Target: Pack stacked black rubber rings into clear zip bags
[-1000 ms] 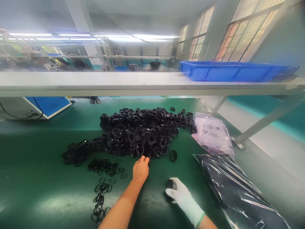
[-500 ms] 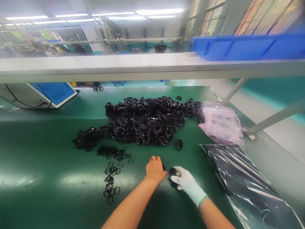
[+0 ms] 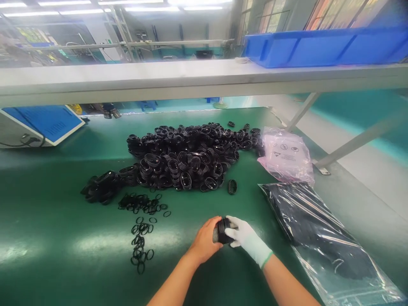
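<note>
You've got that stack of black rings (image 3: 224,229) held between your bare left grip (image 3: 204,239) and gloved right grip (image 3: 245,236), low at the green desk (image 3: 70,216). Probably light, stiffish, maybe slippery; I'd press both ends so it doesn't slide apart.

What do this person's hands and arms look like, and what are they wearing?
The right hand wears a white glove with a green edge at its wrist. The left hand is bare. No sleeves show on either forearm.
</note>
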`<state>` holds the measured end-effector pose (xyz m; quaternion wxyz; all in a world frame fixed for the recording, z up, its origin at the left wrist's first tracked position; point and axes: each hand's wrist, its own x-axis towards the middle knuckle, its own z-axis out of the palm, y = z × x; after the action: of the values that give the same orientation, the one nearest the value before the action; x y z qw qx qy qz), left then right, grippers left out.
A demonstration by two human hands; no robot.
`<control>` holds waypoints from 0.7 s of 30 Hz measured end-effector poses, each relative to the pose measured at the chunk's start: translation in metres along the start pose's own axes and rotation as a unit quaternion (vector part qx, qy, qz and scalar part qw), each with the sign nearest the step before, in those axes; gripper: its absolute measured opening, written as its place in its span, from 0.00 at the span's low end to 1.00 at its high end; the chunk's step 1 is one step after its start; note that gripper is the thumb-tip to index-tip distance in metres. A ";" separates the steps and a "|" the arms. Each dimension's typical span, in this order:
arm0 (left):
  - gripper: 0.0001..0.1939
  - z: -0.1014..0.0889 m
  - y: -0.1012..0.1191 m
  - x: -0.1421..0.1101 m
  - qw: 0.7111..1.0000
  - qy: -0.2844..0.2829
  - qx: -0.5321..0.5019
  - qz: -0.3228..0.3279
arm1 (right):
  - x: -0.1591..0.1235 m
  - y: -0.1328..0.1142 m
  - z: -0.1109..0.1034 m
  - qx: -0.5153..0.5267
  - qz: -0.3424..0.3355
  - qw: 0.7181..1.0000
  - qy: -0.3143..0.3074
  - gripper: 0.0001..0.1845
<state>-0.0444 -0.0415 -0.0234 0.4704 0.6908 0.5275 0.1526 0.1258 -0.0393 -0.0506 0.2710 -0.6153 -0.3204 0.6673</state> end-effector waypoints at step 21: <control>0.11 -0.067 0.032 0.115 0.927 0.129 0.349 0.053 | 0.002 0.008 0.015 -0.174 -0.033 0.980 0.088 0.25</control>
<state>-0.0275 0.0921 0.0037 0.1186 0.8123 0.5666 0.0715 0.1108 -0.0440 -0.0576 0.2090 -0.6982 -0.4269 0.5354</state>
